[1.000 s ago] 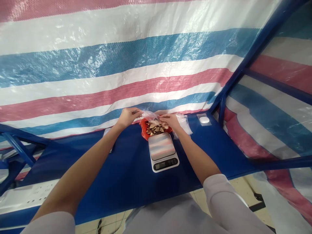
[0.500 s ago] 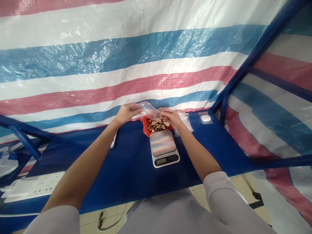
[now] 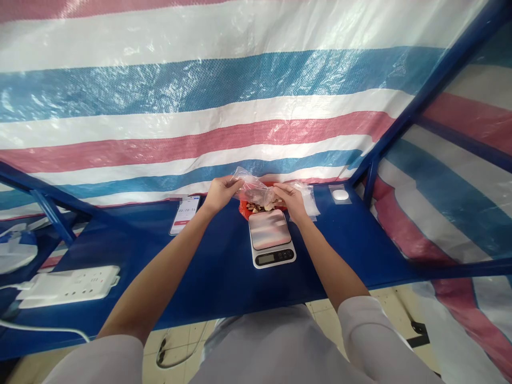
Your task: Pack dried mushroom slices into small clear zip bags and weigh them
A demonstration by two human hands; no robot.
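Observation:
A clear plastic bag (image 3: 254, 188) is stretched between my two hands. My left hand (image 3: 221, 193) pinches its left end, and my right hand (image 3: 290, 200) grips the right end. Below and behind the bag is a red plastic bag (image 3: 244, 210) of brown-and-white dried slices (image 3: 256, 207), partly hidden by the clear bag. Just in front of it stands a white kitchen scale (image 3: 272, 239) with a bare metal plate; its display is too small to read.
More clear bags (image 3: 306, 200) lie right of my right hand. A white mouse-shaped item (image 3: 341, 195) rests farther right. To the left are a phone (image 3: 186, 214) showing a timer and a white power strip (image 3: 76, 287). Blue table (image 3: 224, 282) with striped sheeting (image 3: 180, 128) behind.
My left hand has shifted right and slightly down, toward my right hand. The clear bag now hangs lower over the slices. The view has turned a little, bringing the phone fully into sight.

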